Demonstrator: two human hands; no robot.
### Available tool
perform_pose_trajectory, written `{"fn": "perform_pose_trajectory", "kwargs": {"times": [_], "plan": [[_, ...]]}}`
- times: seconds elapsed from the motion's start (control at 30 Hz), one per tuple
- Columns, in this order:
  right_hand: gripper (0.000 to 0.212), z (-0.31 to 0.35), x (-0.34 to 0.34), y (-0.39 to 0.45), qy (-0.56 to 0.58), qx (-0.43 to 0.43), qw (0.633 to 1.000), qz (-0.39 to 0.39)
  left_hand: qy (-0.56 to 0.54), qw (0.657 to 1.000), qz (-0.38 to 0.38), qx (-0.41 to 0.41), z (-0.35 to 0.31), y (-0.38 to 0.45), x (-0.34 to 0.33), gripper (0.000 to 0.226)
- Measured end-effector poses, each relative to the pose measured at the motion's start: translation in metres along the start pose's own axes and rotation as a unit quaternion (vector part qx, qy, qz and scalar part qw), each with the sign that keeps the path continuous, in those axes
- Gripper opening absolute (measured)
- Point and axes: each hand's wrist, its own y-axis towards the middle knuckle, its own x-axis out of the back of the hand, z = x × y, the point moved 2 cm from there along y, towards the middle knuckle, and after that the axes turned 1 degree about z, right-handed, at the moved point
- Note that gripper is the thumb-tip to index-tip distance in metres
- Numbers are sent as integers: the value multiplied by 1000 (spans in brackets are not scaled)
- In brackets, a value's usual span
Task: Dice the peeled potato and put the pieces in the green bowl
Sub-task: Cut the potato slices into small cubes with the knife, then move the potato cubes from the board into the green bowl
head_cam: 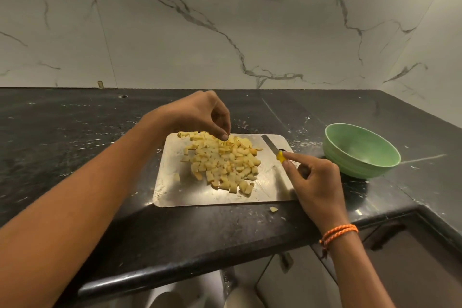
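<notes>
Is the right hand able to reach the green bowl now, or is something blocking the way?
Probably yes. The green bowl stands on the counter just right of the right hand, with nothing between them. But that hand holds the knife, so it is not free.

Both forearms are bare from the frame edge down to the wrists, with no sleeve showing on either one. The left hand (200,114) carries no ring, watch or band. The right hand (316,182) is likewise free of rings. Around the right wrist sits a thin orange braided cord bracelet (340,232), wound twice so that two parallel strands cross the wrist, with a short knotted tail hanging from its inner side. The fingernails that show are short and plain.
</notes>
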Motion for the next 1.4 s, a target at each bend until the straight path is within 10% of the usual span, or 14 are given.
{"fn": "perform_pose_trajectory", "kwargs": {"times": [0.17,0.5,0.77,1.0,1.27,1.4], "plan": [[27,1,-2,0,-21,2,1000,2,55,991,113,43,22,-30,-2,24],[31,0,-3,0,-77,-17,997,16,94,990,75,75,37,-30,-9,47],[24,2,0,0,-40,-25,999,-4,6,980,-188,67,71,-19,-19,28],[14,19,4,16,-129,-31,988,-80,-30,983,-170,66,78,-8,-33,31],[30,49,-112,132,16,74,955,285,-79,958,-271,46,67,-8,-54,36],[34,35,-111,112,53,66,946,314,-156,934,-314,70,58,-13,-57,35]]}}
